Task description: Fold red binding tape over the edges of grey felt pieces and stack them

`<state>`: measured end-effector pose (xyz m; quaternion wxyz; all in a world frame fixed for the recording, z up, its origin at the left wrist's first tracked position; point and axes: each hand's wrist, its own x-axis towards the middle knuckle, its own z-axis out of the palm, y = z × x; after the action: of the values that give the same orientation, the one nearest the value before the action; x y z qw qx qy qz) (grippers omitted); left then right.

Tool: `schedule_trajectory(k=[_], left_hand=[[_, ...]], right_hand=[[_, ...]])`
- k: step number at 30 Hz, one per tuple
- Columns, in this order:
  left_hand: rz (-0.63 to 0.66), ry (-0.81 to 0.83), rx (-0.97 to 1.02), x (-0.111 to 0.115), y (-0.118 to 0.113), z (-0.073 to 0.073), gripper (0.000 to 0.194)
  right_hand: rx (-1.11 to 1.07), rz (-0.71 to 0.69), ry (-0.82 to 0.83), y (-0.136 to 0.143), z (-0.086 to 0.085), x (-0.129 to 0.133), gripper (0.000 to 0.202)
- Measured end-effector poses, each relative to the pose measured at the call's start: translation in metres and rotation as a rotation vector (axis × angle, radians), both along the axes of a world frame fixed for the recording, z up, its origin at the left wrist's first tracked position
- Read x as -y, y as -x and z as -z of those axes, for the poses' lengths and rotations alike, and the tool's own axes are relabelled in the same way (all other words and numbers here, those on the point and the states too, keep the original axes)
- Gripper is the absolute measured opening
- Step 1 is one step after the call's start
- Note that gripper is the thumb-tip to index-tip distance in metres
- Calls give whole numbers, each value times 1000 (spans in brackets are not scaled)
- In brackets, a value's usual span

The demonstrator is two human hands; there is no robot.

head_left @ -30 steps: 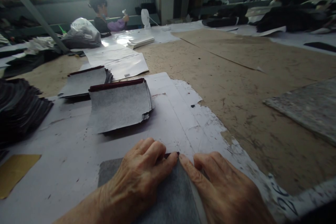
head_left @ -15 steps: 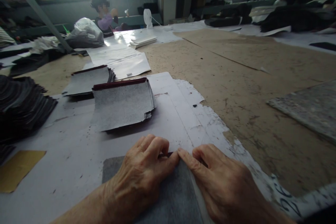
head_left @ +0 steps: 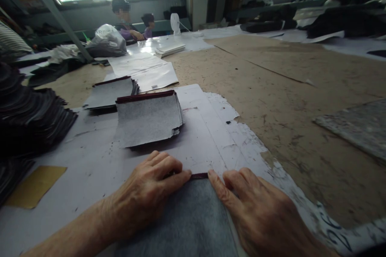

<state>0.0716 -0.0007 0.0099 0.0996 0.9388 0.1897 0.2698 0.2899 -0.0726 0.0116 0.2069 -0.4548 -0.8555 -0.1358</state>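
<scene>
A grey felt-like piece (head_left: 193,217) with a dark red folded top edge lies on the white paper sheet (head_left: 90,156) right in front of me. My left hand (head_left: 147,192) presses flat on its upper left part, index fingertip at the folded edge. On the right, my right hand (head_left: 259,213) rests on the upper corner, index finger along the edge. The two index fingertips are a short gap apart. Neither hand lifts the piece.
Two stacks of grey pieces with dark red edges (head_left: 149,118) (head_left: 111,92) lie farther up the sheet. Dark pieces (head_left: 27,116) are piled at left, above a tan card (head_left: 36,184). Brown tabletop (head_left: 271,84) spreads right. Two people (head_left: 126,22) sit at the far end.
My left hand has slid leftward along the folded edge, so the fingertips that touched are now apart. The view has shifted left a little, and a second person now shows far off.
</scene>
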Motion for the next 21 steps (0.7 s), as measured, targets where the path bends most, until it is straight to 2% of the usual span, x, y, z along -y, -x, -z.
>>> schedule_trajectory(k=[7,11,14,16,19,21], left_hand=[[24,-10,-66,3,4,3,29],[33,-78,-86,3,2,4,26],[38,-116,-69,4,1,5,25],[27,-115,-71,4,1,4,24],[16,-111,-94,6,1,2,22],[9,-120,-90,6,2,2,22]], right_hand=[[178,-13,-63,1,-5,5,43],[233,-95,-63,4,-14,1,46],[142,-173,-7,-3,-16,-9,42],[-1,-173,80,-12,-15,-17,35],[-244,-17,185,-22,-15,-26,21],[-305,51,152,-18,-16,-28,18]])
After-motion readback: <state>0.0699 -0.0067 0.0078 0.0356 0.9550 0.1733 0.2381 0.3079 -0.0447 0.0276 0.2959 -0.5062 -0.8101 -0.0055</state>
